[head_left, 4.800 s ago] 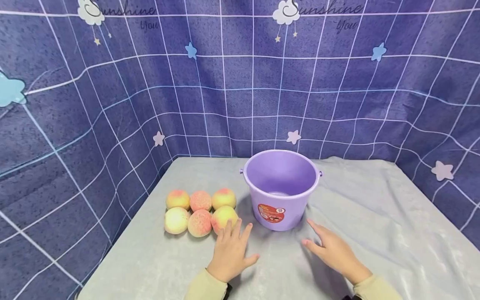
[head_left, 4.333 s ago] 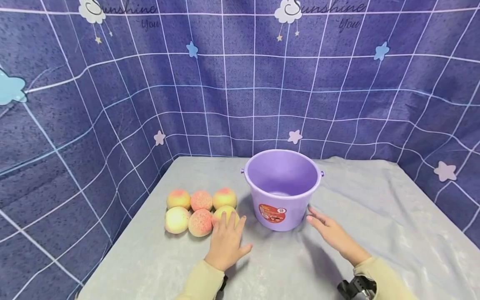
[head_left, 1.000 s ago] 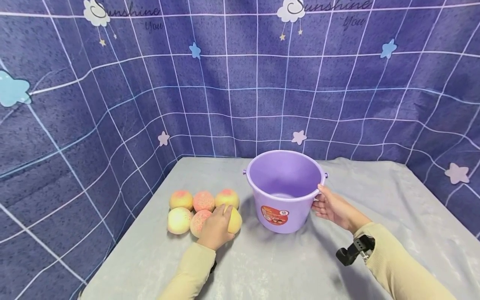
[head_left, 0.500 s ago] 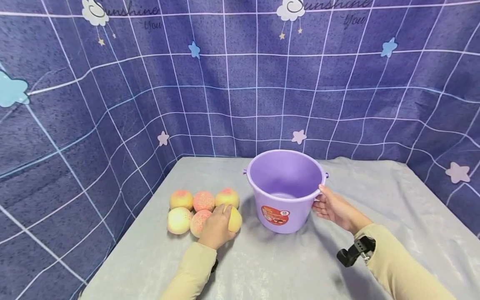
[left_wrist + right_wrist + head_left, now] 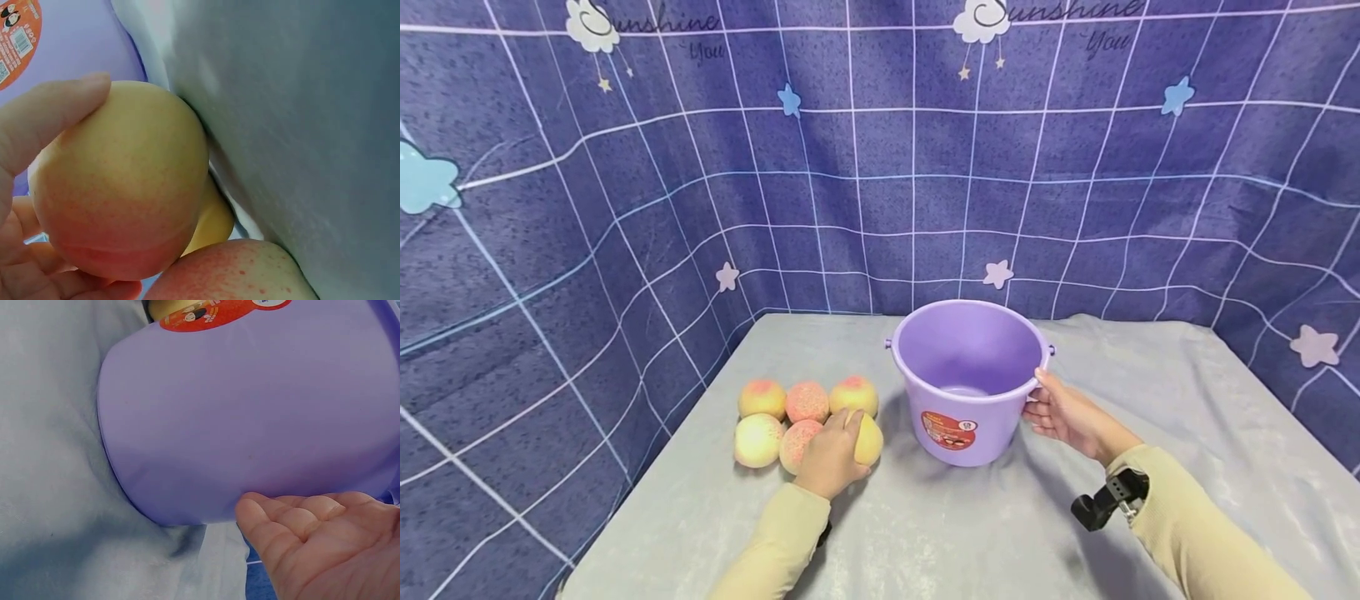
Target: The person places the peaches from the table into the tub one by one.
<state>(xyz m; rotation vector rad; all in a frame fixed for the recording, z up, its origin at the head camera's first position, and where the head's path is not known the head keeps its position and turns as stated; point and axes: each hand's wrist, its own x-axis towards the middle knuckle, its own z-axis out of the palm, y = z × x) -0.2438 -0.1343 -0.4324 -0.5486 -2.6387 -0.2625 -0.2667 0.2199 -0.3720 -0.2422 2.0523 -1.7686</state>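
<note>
My left hand (image 5: 832, 457) grips the front right peach (image 5: 870, 440), thumb on one side and fingers on the other. In the left wrist view this peach (image 5: 125, 181) is yellow with a red blush, and the thumb presses its upper side. It sits low beside the other peaches. A purple bucket (image 5: 955, 417) stands upright to its right, with a red label on its front. At the bucket's right side my right hand (image 5: 1071, 419) holds the rim, the thumb at the edge and curled fingers (image 5: 294, 525) against the outer wall.
Several more peaches stand in two rows at the left: a pale one (image 5: 757, 441), a pink one (image 5: 797, 446) partly behind my left hand, and three in the back row (image 5: 807, 402). A grey cloth (image 5: 955, 533) covers the table. A blue gridded curtain (image 5: 880, 208) stands behind.
Since the earliest frames, my left hand has moved onto the front right peach and gripped it, and my right hand has risen to the bucket's rim. Over the last second both have stayed still.
</note>
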